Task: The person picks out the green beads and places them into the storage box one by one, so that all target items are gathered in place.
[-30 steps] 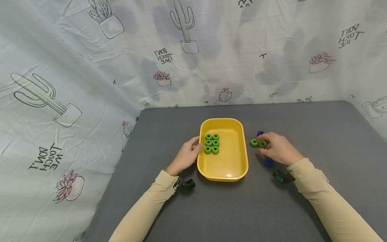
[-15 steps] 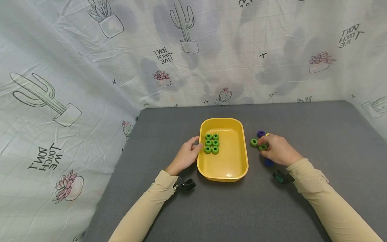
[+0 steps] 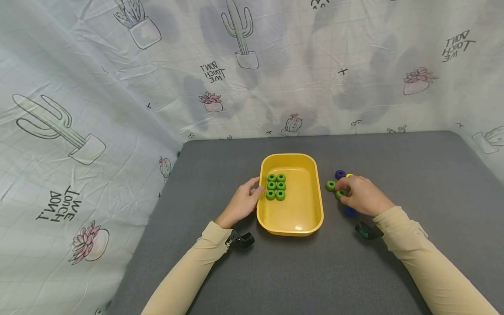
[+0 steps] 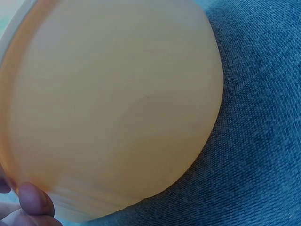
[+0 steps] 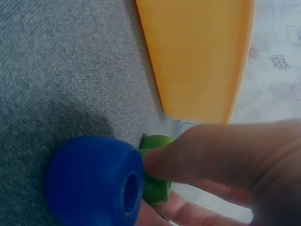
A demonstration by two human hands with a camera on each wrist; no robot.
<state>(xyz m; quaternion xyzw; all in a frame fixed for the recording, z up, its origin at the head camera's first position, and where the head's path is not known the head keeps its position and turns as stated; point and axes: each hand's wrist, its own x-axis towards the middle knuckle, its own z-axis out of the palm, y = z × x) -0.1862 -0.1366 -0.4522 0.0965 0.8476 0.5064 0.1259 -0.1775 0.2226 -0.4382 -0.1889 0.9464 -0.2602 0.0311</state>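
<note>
My left hand (image 3: 243, 200) grips the left wall of a yellow tray (image 3: 301, 210), its thumb at the rim; the left wrist view shows fingers (image 4: 35, 200) at the edge of that wall. Inside the tray, several green beads (image 3: 281, 186) stand in two columns on the left. To the right of the tray, my right hand (image 3: 364, 194) pinches a green bead (image 5: 155, 190) between thumb and fingers. Another green bead (image 3: 330, 186) lies just left of the fingertips. A blue bead (image 5: 89, 181) with a hole sits on the table beside the hand.
A dark purple bead (image 3: 340, 174) lies beyond the right hand, with a yellow bead (image 3: 349, 175) partly hidden by the fingers. The grey table (image 3: 275, 275) ends at the back against a hanging white cloth (image 3: 299, 87) with plant drawings.
The pinched green bead has shifted slightly toward me and tilted. My right fingers have drawn in slightly, uncovering the purple bead and part of the yellow one. The left hand and tray stay put.
</note>
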